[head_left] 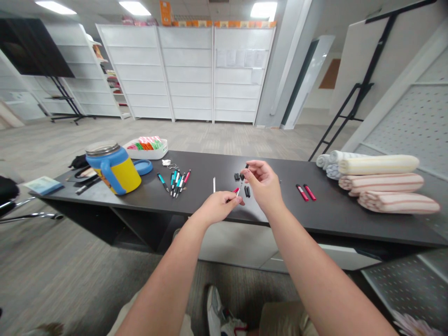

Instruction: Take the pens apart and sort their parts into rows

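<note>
Both of my hands meet above the middle of the dark table (332,210). My left hand (219,205) is closed in a pinch on a red pen part (236,190) with a thin refill sticking out. My right hand (262,179) is closed on a small black pen piece (247,166), held just above the red part. Small black pen pieces (242,177) lie on the table right behind my hands. A thin white refill (214,185) lies to their left.
Several pens (177,181) lie left of centre, two red pens (306,192) right of my hands. A yellow and blue jug (112,168) and a white tray (147,148) stand at the left. Rolled towels (381,182) are stacked at the right end.
</note>
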Demonstrator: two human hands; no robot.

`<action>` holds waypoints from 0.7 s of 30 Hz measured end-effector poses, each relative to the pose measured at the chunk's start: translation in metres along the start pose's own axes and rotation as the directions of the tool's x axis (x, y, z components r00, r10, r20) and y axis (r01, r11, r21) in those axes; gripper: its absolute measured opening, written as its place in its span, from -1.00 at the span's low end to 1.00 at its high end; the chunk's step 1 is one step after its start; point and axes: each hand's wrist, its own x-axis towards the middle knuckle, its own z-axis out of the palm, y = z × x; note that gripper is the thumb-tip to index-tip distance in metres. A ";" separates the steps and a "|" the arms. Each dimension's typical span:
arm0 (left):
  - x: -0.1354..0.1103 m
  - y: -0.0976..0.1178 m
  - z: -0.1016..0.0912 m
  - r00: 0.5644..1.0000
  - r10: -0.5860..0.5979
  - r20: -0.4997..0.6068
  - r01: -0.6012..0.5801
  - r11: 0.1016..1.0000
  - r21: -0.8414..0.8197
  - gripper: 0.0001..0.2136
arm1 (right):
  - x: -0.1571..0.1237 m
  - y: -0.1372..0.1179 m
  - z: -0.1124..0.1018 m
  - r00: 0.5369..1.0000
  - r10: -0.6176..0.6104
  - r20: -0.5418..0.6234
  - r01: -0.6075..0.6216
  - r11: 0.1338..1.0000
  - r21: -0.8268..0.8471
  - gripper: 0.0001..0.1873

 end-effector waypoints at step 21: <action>0.001 0.000 -0.004 0.982 -0.113 -0.151 0.101 0.991 -0.084 -0.58 | -0.042 0.034 -0.061 0.998 0.069 -0.003 -0.045 0.624 -0.780 -0.88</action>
